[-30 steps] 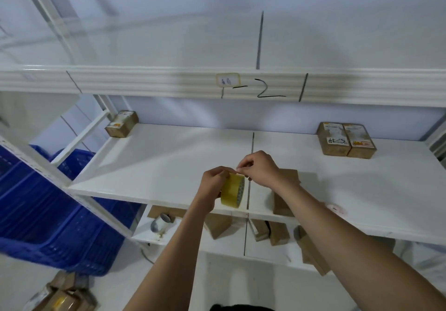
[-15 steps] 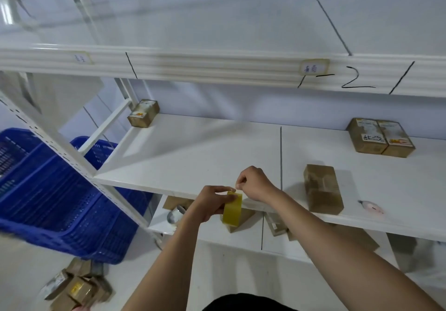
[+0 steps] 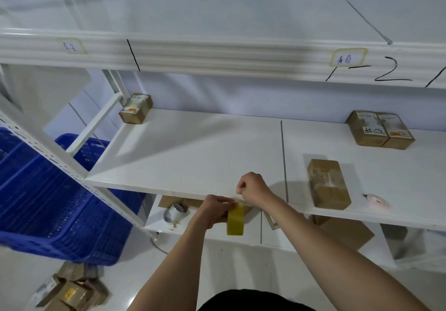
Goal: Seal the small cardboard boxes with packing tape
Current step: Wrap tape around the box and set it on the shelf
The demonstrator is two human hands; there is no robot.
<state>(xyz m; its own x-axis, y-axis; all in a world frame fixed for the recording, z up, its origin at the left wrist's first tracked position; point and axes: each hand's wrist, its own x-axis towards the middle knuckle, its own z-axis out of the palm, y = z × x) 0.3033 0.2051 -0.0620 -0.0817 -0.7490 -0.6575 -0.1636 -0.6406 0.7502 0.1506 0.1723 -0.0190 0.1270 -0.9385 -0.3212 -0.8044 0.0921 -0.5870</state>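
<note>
A translucent yellow roll of packing tape (image 3: 235,222) is gripped edge-on by the left hand (image 3: 214,210), while its loose end is pinched by the curled right hand (image 3: 253,188) just at the front lip of the white shelf board (image 3: 193,151). A small brown cardboard box (image 3: 328,184) is seen at three o'clock from the hands, near the edge, with bare board left at eleven o'clock.

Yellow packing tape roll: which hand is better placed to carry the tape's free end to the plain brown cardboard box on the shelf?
Probably the right hand: it pinches at the tape's end and is nearer the plain brown cardboard box, while the left hand grips the yellow packing tape roll.
</note>
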